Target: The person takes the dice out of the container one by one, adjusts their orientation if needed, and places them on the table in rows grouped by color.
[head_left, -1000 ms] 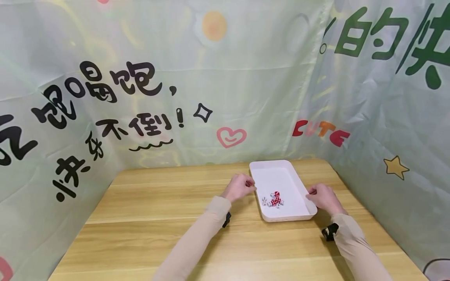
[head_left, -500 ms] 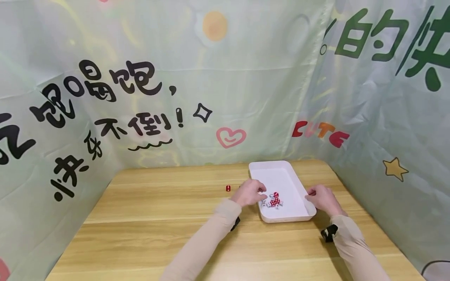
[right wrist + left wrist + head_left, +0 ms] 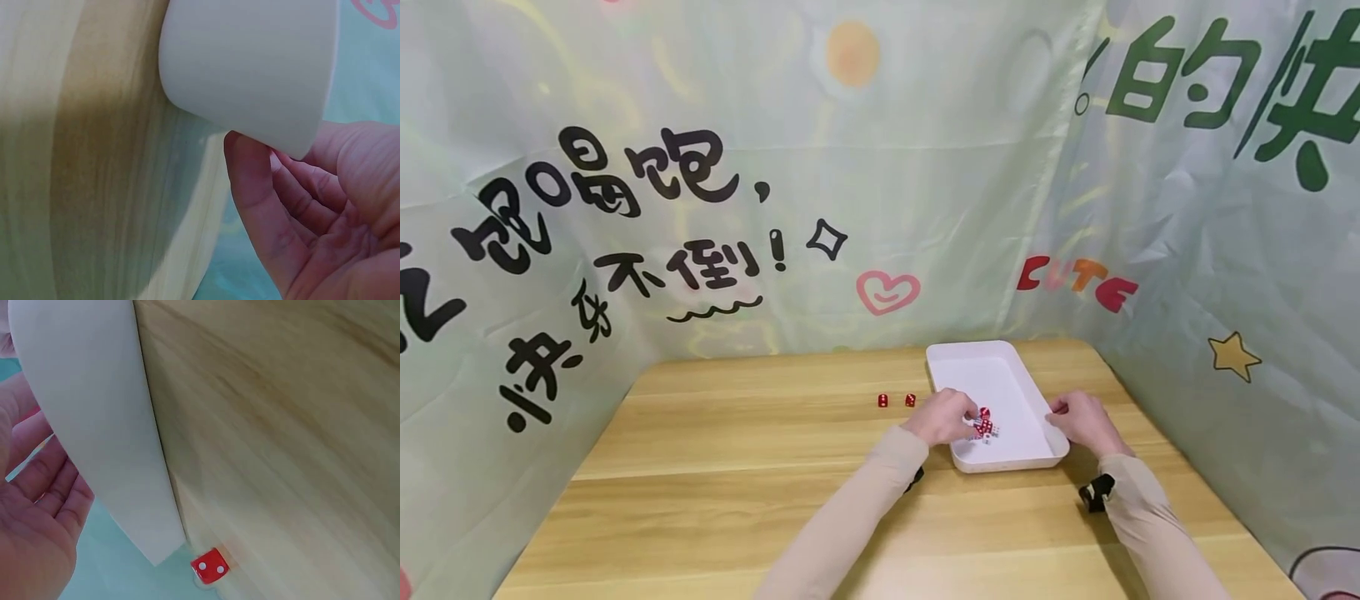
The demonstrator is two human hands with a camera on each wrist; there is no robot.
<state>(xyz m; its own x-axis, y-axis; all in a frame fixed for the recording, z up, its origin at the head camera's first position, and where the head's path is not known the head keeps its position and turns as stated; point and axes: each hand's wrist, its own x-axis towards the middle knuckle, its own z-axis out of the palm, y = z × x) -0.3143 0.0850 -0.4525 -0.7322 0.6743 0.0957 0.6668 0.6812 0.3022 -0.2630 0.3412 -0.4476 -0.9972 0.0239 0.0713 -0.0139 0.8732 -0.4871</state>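
White tray (image 3: 1000,367) sits on the wooden table (image 3: 737,483), right of centre, long side running away from the person, near the far right corner by the green printed backdrop (image 3: 775,167). Inside the tray, near its front-left part, a small heap of red and white dice (image 3: 984,427). Left hand (image 3: 946,415) reaches over the tray's left rim, fingers curled down at the dice heap; fingertips are right at the dice but from the head view I cannot tell if one is actually pinched. Left wrist view shows only the palm and loosely bent fingers (image 3: 50,487) beside the tray's outer wall (image 3: 94,425), nothing visible between them. Right hand (image 3: 1078,421) rests at the tray's right rim, near its front corner, fingers curled and touching the edge. Right wrist view: thumb (image 3: 256,206) lies against the tray's rounded corner (image 3: 250,69), other fingers bent behind it, so it looks like a light hold on the rim. Two red dice on the bare table left of the tray, side by side, a small gap between them: one red die (image 3: 883,401) further left, the other red die (image 3: 910,400) nearer the tray, just beside its left wall; this one also shows in the left wrist view (image 3: 210,567), white pips up. Beige sleeves (image 3: 850,517) on both arms, a dark strap at each wrist.
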